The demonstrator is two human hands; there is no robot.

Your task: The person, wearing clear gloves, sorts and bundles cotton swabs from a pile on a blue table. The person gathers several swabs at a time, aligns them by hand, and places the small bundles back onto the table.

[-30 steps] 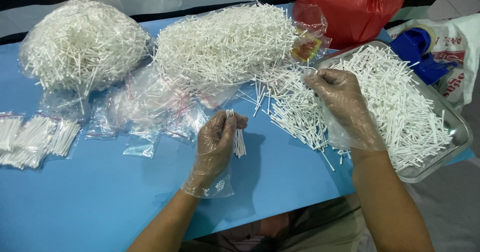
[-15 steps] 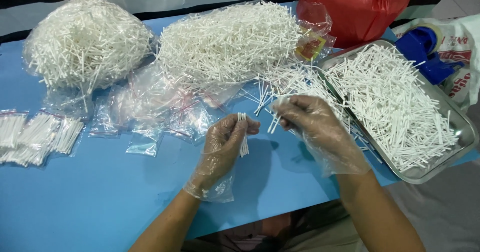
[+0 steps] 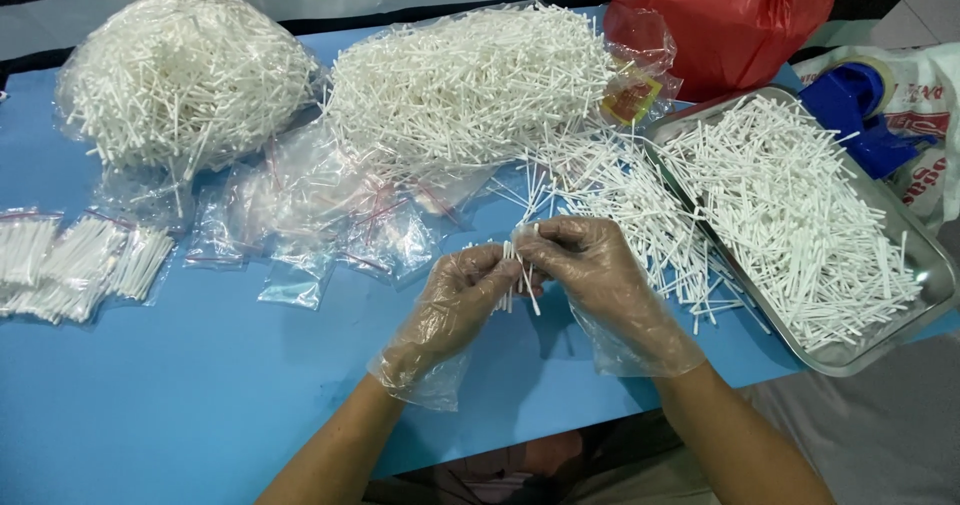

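Filled small bags (image 3: 70,265) are lying at 9 o'clock on the blue counter (image 3: 200,395). Empty clear bags (image 3: 330,215) are lying at 10 o'clock of the hands. Left hand (image 3: 450,310), gloved, is pinching a small bundle of white sticks (image 3: 512,280). Right hand (image 3: 595,285), gloved, is touching the same bundle from 3 o'clock, fingers closed on it. Loose sticks (image 3: 640,215) are spreading at 1 o'clock. Metal tray (image 3: 900,240) of sticks is sitting at 3 o'clock.

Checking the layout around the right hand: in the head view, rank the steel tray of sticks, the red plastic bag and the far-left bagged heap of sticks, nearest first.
From the gloved right hand:
1. Steel tray of white sticks, just right.
2. Red plastic bag, at the back right.
3. Bagged heap of white sticks, far back left.
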